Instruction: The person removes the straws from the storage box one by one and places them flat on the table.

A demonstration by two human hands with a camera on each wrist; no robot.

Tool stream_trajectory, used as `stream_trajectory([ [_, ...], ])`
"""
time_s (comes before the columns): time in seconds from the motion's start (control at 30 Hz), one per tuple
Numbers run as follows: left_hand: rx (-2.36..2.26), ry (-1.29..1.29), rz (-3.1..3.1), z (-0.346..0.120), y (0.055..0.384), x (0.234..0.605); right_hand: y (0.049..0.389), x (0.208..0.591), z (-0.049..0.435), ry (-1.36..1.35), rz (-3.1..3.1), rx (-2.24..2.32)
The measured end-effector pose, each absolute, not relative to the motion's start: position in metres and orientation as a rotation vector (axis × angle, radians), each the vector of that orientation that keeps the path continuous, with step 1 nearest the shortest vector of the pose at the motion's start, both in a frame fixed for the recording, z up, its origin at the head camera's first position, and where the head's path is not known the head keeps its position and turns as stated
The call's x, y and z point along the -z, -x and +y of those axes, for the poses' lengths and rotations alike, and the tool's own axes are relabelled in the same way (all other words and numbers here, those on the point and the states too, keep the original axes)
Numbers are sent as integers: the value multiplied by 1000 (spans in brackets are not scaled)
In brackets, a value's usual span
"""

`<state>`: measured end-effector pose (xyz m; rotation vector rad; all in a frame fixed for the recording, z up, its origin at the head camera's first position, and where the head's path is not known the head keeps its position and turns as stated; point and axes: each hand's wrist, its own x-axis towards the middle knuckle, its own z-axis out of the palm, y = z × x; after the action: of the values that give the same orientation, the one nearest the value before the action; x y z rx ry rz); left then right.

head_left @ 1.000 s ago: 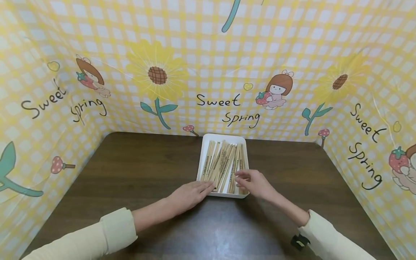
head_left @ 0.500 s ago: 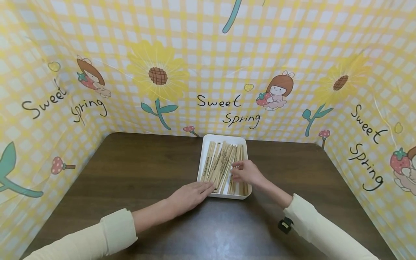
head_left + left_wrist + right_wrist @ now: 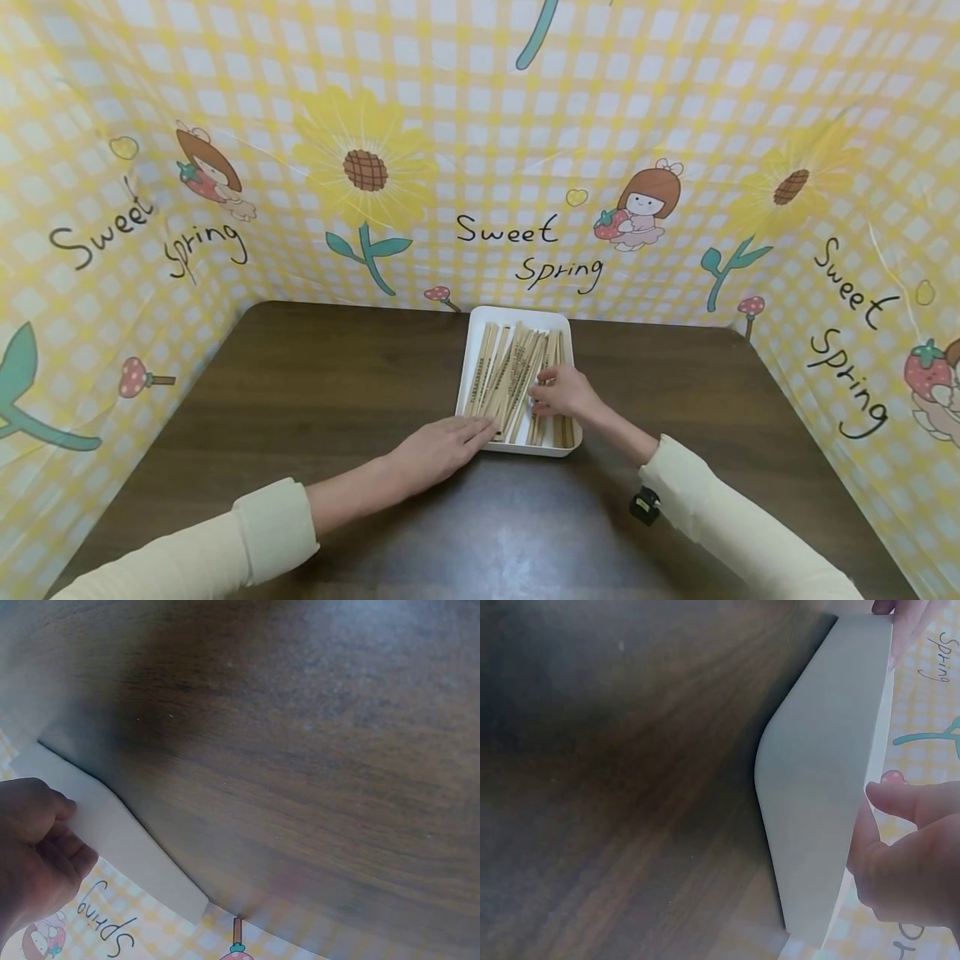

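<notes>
Many wooden chopsticks (image 3: pixel 495 375) with printed marks lie lengthwise and partly crossed in a white tray (image 3: pixel 525 451). My left hand (image 3: pixel 438 446) rests at the tray's front left corner, its fairly straight fingers reaching over the rim onto the chopstick ends. In the left wrist view that hand (image 3: pixel 37 851) hangs beside the tray wall (image 3: pixel 112 817). My right hand (image 3: pixel 566 392) is bent over the tray's right side, fingertips down among the chopsticks there. The right wrist view shows thumb and fingers over the tray wall (image 3: pixel 817 757), which hides the fingertips and any grip.
The brown wooden table (image 3: pixel 337 375) extends around the tray. A yellow checked cloth (image 3: pixel 480 150) with printed flowers and figures stands along the back and both sides. A small black device (image 3: pixel 645 505) sits at my right sleeve.
My right hand has moved left and a little farther back, from the tray's right rim to over the chopsticks, baring several near that rim. The left hand keeps its place.
</notes>
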<state>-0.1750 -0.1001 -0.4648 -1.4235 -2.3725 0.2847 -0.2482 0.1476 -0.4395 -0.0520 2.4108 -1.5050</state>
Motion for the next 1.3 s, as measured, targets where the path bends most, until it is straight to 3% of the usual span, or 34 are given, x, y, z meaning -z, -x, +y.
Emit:
stream_trajectory([
  [0.53,-290,1408,-2389,-99,173,462,266,446,137,176,2582,1239],
  [1.3,-248,1410,-2393,-99,172,460,276,447,125,134,2598,1135],
])
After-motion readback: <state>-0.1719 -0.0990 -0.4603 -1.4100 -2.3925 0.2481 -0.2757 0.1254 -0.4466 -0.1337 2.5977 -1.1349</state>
